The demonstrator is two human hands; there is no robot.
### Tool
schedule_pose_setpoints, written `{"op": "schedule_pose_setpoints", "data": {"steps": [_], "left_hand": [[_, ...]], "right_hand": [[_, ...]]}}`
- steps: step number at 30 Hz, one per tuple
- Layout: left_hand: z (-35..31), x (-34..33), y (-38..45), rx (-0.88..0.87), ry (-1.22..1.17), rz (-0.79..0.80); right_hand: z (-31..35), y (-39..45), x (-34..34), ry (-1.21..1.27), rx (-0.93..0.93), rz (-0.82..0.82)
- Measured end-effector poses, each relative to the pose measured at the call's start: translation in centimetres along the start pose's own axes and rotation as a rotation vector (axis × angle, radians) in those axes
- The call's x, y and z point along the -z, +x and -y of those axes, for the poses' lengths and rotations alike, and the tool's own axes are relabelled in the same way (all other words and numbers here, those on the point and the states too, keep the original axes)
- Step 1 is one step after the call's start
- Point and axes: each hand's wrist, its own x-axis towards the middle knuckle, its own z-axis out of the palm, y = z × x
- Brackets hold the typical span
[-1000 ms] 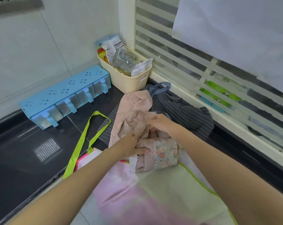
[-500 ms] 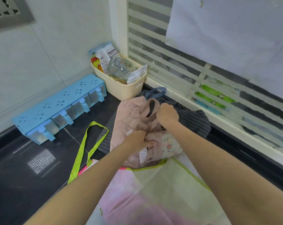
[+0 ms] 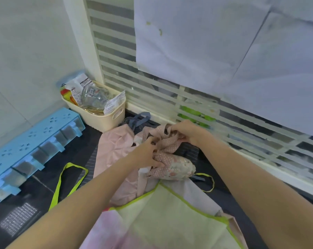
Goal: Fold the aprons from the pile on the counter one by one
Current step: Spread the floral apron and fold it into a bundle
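From the head camera, the left hand is curled on a rolled floral apron, its thumb pressing the dotted fabric, while the right hand pinches that apron's dotted ties just above the roll. The bundle sits on the pile on the dark tabletop, over a pale pink apron and a striped dark apron. A green-trimmed apron lies spread nearest the camera. A blue spice rack and a cream basket stand against the wall.
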Motion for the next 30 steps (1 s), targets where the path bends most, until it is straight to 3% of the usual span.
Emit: {"op": "schedule_pose_setpoints", "data": {"steps": [6,13,16,21,22,26,30], "left_hand": [[-0.1,1.4,2.1,0.077,-0.194,0.048],[3.0,4.0,3.9,0.115,-0.289,0.171],[3.0,4.6,4.7,0.101,-0.265,0.198],[4.4,4.3,5.4,0.07,-0.267,0.194],[4.5,4.3,5.4,0.062,-0.257,0.209],[4.8,3.7,5.7,0.028,-0.317,0.35],[5.1,2.3,5.0,0.041,-0.42,0.347]], "right_hand": [[-0.2,-0.4,-1.7,-0.159,0.131,-0.008],[-0.4,-0.1,-2.6,-0.029,0.297,0.088],[-0.3,0.3,-2.9,-0.042,0.289,0.155],[0.0,1.0,-3.1,0.107,0.108,0.35],[0.0,1.2,-3.1,0.062,0.093,0.331],[0.0,2.1,-3.1,-0.591,0.234,0.199],[-0.2,2.1,-3.6,-0.81,0.295,0.167]]}}
